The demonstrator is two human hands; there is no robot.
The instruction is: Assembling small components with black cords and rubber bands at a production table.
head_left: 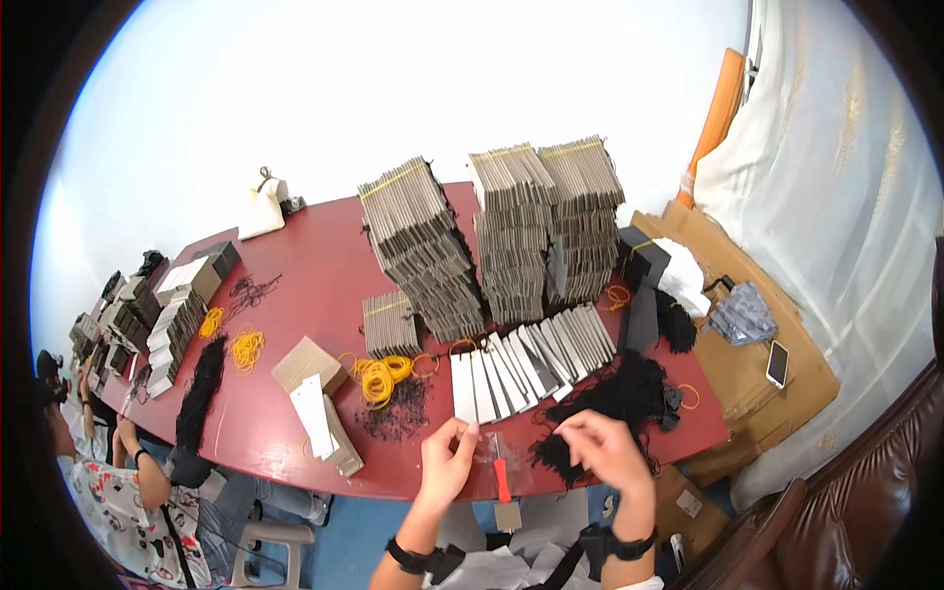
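My left hand [448, 462] is closed in a pinch, thumb against forefinger, at the front end of a fanned row of white and grey cards [521, 369]. Anything between its fingertips is too small to make out. Over a tangled heap of black cords [619, 398], my right hand [605, 450] is also pinched; what it grips, if anything, does not show. Between the hands lies a slim tool with a red handle [501, 480] and a thin shaft, its handle at the table's front edge. Below it, a small grey-brown card [507, 517] shows over my lap.
Tall banded card stacks [423, 256] stand behind the row. Yellow rubber bands [379, 379], black bits [393, 418] and a small carton [310, 364] lie to the left on the red table [315, 236]. Cardboard [787, 393] bearing a phone [778, 364] is at right. People sit at left.
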